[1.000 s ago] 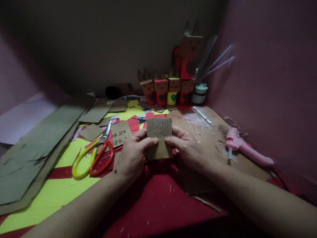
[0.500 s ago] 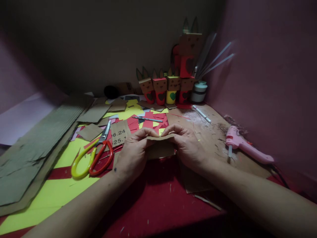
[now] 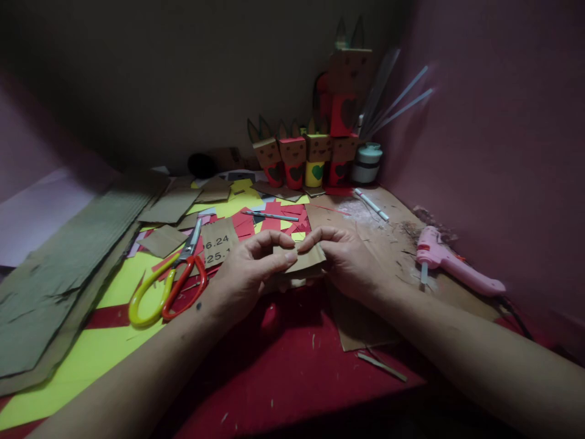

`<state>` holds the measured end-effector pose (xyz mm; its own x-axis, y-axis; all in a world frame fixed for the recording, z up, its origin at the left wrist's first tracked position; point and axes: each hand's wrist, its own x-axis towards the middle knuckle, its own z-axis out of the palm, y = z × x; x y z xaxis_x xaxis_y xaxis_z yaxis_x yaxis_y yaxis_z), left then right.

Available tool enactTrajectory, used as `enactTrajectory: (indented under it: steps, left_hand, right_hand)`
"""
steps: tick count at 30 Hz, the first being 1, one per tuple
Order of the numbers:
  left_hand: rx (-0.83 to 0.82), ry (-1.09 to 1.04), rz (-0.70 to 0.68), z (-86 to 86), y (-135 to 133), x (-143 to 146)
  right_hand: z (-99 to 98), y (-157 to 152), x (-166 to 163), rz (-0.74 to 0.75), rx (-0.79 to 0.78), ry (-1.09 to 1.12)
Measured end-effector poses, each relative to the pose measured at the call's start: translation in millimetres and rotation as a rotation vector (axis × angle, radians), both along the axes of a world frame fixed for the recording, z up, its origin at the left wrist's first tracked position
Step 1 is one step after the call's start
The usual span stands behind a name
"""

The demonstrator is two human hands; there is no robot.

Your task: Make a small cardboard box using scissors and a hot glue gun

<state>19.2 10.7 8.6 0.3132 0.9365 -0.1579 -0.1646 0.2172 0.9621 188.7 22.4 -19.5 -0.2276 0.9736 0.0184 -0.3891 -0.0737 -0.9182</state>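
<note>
The left hand (image 3: 256, 262) and right hand (image 3: 350, 261) had their fingers clamped on the cardboard piece (image 3: 305, 261) between them, above the red surface (image 3: 283, 360), its ridges, visible a second earlier, now hidden, apparently by folding.

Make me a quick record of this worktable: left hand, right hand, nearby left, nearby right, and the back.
Left hand: pinching a cardboard piece
Right hand: gripping the same piece at its right end
Nearby left: scissors with one yellow and one red handle
Nearby right: pink glue gun
Back: yellow-bodied figure among red-bodied ones; lidded jar to their right
</note>
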Motion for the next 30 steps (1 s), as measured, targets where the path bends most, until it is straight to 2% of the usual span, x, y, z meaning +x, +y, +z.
enactTrajectory:
  steps: [3, 6, 9, 14, 20, 26, 30]
  left_hand:
    - [-0.01, -0.005, 0.007, -0.6, 0.3, -0.7]
    - [-0.006, 0.001, -0.001, -0.2, -0.5, -0.5]
    - [0.037, 0.025, -0.003, -1.4, -1.3, 0.7]
    - [0.057, -0.011, 0.0, -2.5, 0.5, -0.8]
    - [0.087, 0.113, -0.028, -4.4, 4.7, -3.9]
    - [0.124, 0.128, -0.01, -5.3, 1.3, -0.9]
    - [0.113, 0.121, 0.008, -5.0, 1.0, -1.1]
  right_hand:
    - [4.5, 0.5, 3.5, 0.034, 0.034, 0.007]
    - [7.7, -1.3, 4.0, 0.043, 0.002, 0.002]
    - [8.4, -3.3, 2.8, 0.024, -0.028, -0.022]
    - [10.2, -3.4, 2.9, 0.002, 0.015, -0.034]
    - [11.9, -3.2, 3.6, -0.005, -0.011, -0.08]
    - [9.5, -6.6, 0.7, 0.102, -0.057, -0.043]
    - [10.4, -8.1, -0.2, 0.027, 0.017, -0.083]
